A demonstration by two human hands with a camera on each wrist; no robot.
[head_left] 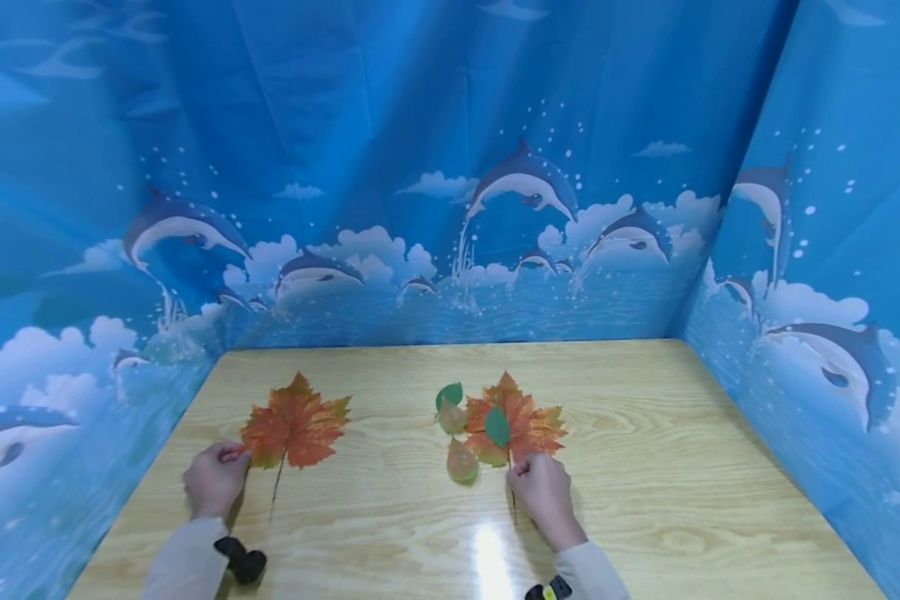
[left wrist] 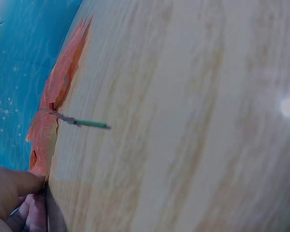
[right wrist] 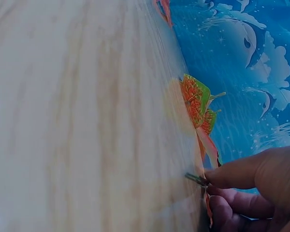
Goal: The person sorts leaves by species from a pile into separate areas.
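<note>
On the left of the table lies an orange-red maple leaf (head_left: pixel 300 425) with a thin stem pointing toward me. My left hand (head_left: pixel 216 479) pinches its lower left edge between thumb and fingers, as the left wrist view shows at the leaf (left wrist: pixel 55 92). A second maple leaf (head_left: pixel 523 417) lies right of the middle, with a small green leaf (head_left: pixel 497 426) on top of it. Its stem is pinched by my right hand (head_left: pixel 546 493); in the right wrist view a short dark stem end (right wrist: pixel 195 179) pokes out past the thumb.
Beside the right maple leaf lie another green leaf (head_left: pixel 448 393) and two yellowish-orange small leaves, one upper (head_left: pixel 452 417) and one lower (head_left: pixel 462 463). The wood-grain table (head_left: pixel 705 467) is bordered at the back and sides by a blue dolphin-print curtain (head_left: pixel 390 183).
</note>
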